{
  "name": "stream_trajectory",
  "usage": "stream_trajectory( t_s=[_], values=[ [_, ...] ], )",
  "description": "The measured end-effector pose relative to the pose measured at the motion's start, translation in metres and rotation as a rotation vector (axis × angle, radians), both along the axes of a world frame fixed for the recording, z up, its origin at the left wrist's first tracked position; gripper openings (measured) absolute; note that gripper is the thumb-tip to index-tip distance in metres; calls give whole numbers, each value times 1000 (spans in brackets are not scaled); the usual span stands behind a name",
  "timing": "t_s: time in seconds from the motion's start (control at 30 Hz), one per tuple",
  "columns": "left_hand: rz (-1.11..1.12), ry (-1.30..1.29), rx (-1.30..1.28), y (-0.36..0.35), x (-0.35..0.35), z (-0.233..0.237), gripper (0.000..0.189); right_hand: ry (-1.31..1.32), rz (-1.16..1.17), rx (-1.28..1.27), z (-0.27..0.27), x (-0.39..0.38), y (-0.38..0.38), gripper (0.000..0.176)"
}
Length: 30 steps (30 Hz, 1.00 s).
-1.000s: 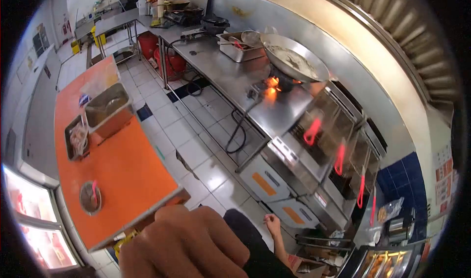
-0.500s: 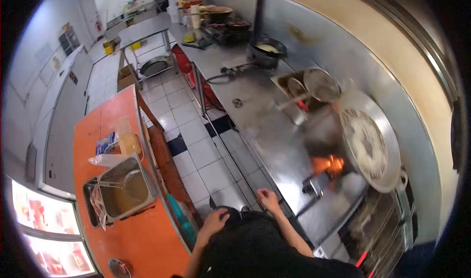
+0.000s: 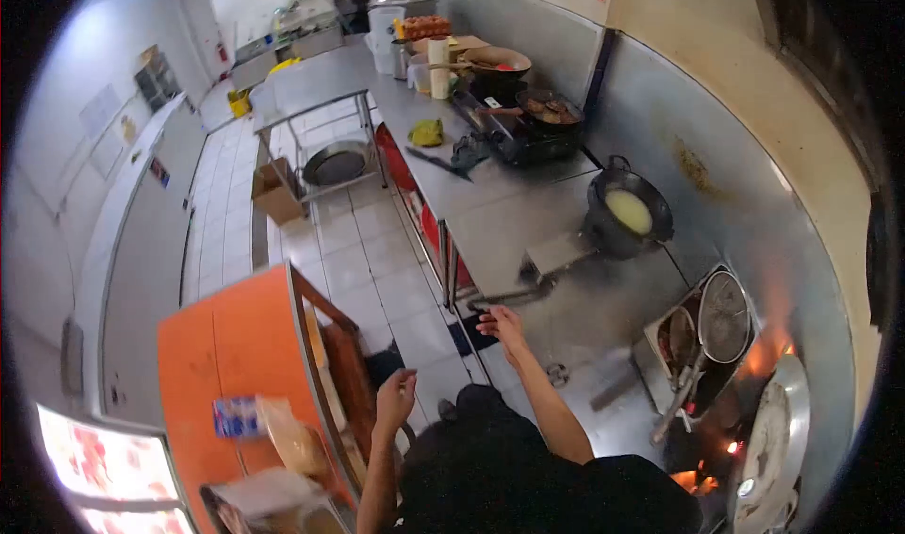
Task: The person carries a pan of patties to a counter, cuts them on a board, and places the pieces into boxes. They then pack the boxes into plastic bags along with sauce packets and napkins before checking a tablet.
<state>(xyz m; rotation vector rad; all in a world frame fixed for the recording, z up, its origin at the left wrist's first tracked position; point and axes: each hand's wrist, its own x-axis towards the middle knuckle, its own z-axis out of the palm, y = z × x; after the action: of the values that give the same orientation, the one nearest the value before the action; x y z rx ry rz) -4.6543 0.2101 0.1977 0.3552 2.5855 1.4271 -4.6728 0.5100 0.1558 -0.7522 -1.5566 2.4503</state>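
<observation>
My left hand [image 3: 396,397] hangs in front of my body, fingers loosely bent and nothing in it, near the orange table [image 3: 255,322]. Farther forward, my right hand [image 3: 502,331] is raised beside the edge of the steel counter [image 3: 485,228], fingers apart and holding nothing. Past it on the counter stands a black wok [image 3: 603,230] with pale yellow liquid, beside a gas burner's hose and fittings. To the right, a round mesh strainer [image 3: 724,319] rests on a metal container near the flames.
A large wide wok [image 3: 799,411] stands beside flames at lower right. A pan of dark food [image 3: 551,110] sits on a black stove farther back. A cardboard box [image 3: 276,192] and a large pan [image 3: 337,164] are ahead on the left. A plastic bag [image 3: 292,440] lies on the orange table.
My view has moved forward along the aisle; the wide wok and orange table now sit lower in the picture. My right hand has risen and its fingers have spread.
</observation>
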Motion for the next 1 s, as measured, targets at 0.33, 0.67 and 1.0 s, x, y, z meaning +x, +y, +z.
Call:
stream_trajectory(
  t_s=[0.33, 0.67, 1.0],
  values=[
    [-93, -147, -255, 21, -440, -172, 24, 71, -300, 162, -9, -357, 155, 30],
    [-308, -530, -605, -86, -524, -270, 42, 443, -743, -552, 75, -614, 289, 37],
    [-699, -287, -480, 42, -834, -285, 38, 76, -998, -289, 96, -622, 240, 27]
  ],
)
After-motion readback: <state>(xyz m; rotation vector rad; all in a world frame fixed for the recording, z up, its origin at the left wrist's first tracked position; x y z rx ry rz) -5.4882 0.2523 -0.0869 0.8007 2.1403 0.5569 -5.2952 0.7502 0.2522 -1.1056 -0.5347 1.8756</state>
